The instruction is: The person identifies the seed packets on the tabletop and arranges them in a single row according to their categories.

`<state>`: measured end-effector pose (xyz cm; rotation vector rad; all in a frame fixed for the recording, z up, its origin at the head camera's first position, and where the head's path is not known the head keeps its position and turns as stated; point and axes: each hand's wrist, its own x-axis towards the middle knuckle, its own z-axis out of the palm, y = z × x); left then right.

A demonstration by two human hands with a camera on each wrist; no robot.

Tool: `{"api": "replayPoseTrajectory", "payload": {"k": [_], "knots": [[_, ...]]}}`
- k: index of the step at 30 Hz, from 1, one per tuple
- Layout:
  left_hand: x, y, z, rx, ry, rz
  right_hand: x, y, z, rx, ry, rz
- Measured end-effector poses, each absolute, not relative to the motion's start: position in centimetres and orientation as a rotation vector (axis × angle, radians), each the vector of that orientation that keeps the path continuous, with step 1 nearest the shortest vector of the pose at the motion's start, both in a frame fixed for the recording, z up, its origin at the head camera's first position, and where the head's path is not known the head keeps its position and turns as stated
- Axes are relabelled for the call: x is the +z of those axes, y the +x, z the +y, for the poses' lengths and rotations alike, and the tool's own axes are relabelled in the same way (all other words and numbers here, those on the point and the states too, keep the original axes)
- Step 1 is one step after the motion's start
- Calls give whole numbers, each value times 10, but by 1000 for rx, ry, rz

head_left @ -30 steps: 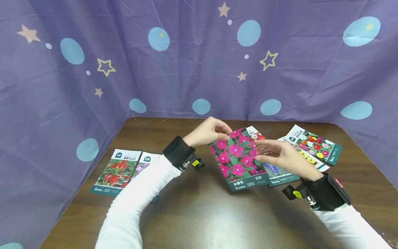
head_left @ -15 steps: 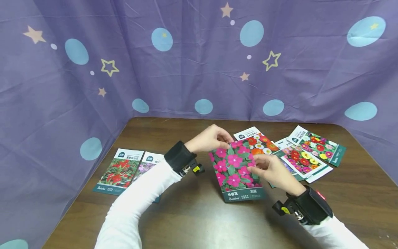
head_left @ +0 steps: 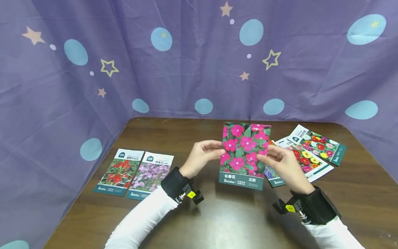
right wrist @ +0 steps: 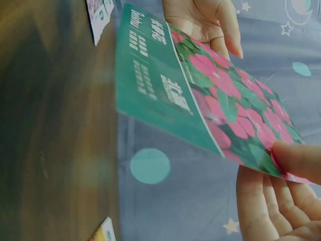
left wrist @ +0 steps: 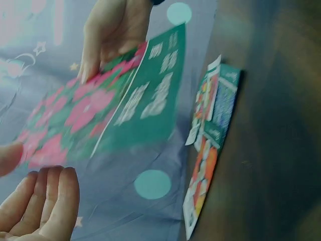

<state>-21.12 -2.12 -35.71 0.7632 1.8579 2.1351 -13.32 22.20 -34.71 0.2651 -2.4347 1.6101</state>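
Observation:
A flower seed packet point(head_left: 244, 152) with pink blooms and a green lower band is held up above the table, its printed front toward the head camera. My right hand point(head_left: 284, 166) pinches its right edge, thumb point(right wrist: 296, 159) on the front and fingers behind. On the opposite edge, my left hand point(head_left: 202, 157) holds the packet between thumb point(left wrist: 9, 158) and fingers. The orange-flower packet point(left wrist: 203, 170) lies behind it on the table, mostly hidden in the head view.
On the left of the brown table point(head_left: 217, 221) lie a red-flower packet point(head_left: 119, 173) and a purple-flower packet point(head_left: 152, 174), side by side. Several packets overlap at the right, including a mixed-colour one point(head_left: 323, 147). A purple patterned curtain point(head_left: 199, 69) hangs behind.
The pink-flower packet has turned more upright and straighter. My left hand has moved from its top left corner down to its left edge; my right hand now grips the right edge.

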Motion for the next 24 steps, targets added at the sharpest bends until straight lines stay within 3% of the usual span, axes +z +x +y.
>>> {"api": "replayPoseTrajectory", "payload": {"k": [10,18,24], "knots": [[-374,-203,-24,2123,624,2026,-365,-137,203,1878,143,-2419],[-372,-219,-52,2089,498,2144,-363,-158,175,1851,139,-2358],[-384,-226,-80,1931,375,2401,-384,-179,148,2007,61,-2340]]}}
